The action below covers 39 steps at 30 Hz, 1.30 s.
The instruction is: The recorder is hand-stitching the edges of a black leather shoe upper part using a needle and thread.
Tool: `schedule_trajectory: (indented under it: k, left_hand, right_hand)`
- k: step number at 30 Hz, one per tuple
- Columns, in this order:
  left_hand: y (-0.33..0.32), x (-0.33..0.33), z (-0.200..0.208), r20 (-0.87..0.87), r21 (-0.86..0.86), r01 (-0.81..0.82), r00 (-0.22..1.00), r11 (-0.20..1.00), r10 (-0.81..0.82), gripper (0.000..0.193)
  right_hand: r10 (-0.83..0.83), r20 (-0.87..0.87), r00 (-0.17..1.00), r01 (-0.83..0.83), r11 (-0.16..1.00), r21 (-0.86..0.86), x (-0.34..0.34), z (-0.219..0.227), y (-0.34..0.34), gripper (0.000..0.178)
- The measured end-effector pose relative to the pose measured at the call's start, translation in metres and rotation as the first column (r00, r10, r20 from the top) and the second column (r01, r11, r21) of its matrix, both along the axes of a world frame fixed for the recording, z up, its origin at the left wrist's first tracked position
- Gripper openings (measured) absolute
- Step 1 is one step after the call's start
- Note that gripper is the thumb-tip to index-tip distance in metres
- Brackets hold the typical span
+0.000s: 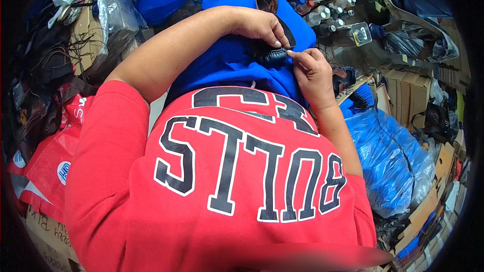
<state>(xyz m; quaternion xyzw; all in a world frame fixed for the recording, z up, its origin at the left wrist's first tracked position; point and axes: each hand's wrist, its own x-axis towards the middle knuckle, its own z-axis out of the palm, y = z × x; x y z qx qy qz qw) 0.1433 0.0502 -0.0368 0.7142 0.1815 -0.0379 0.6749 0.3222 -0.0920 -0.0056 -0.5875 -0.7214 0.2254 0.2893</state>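
A black leather shoe [274,57] with a puckered seam around its toe rests on the blue cloth over my lap. My left hand [263,26] reaches over it from above, with thumb and fingers closed on its upper near the seam. At the seam's right end, my right hand [311,73] is closed in a pinch, its fingertips almost meeting those of the left. Whatever is between the right fingertips is too small to make out. Part of the shoe is hidden behind the left hand.
Several small bottles [333,15] and a clear square bottle [355,34] stand or lie at the far right. Blue items in a clear plastic bag [385,156] sit right, beside cardboard boxes [406,93]. A red bag [58,156] and a plastic-wrapped carton [88,43] are left.
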Motion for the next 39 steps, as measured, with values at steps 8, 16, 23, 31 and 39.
schedule_trajectory:
  k: [8, 16, 23, 31, 39]
  left_hand:
    - [-0.006, 0.008, 0.000, 0.021, 0.188, 0.122, 0.992, 0.975, -0.128, 0.031]
    - [-0.011, 0.009, -0.005, 0.081, 0.403, -0.126, 0.991, 0.906, 0.102, 0.014]
    - [-0.052, -0.033, 0.011, 0.095, 0.772, -0.329, 0.905, 0.544, 0.414, 0.038]
    - [-0.006, -0.112, 0.047, -0.295, 0.702, -0.193, 0.797, 0.685, 0.527, 0.029]
    - [-0.011, -0.046, 0.049, 0.350, -0.849, -0.168, 0.531, 0.501, 0.772, 0.045]
  right_hand:
    - [0.304, 0.314, 0.899, -0.195, 0.922, -0.335, 0.007, 0.027, 0.029, 0.030]
    - [0.002, -0.127, 0.992, -0.076, 0.808, -0.584, 0.007, -0.012, 0.035, 0.017]
    - [-0.305, -0.560, 0.770, -0.120, 0.793, -0.597, 0.053, -0.005, 0.001, 0.020]
    - [0.115, -0.988, -0.099, -0.450, 0.881, 0.148, 0.161, 0.064, -0.065, 0.048]
    - [-0.322, -0.003, 0.947, 0.280, 0.829, -0.483, 0.120, -0.002, -0.108, 0.027]
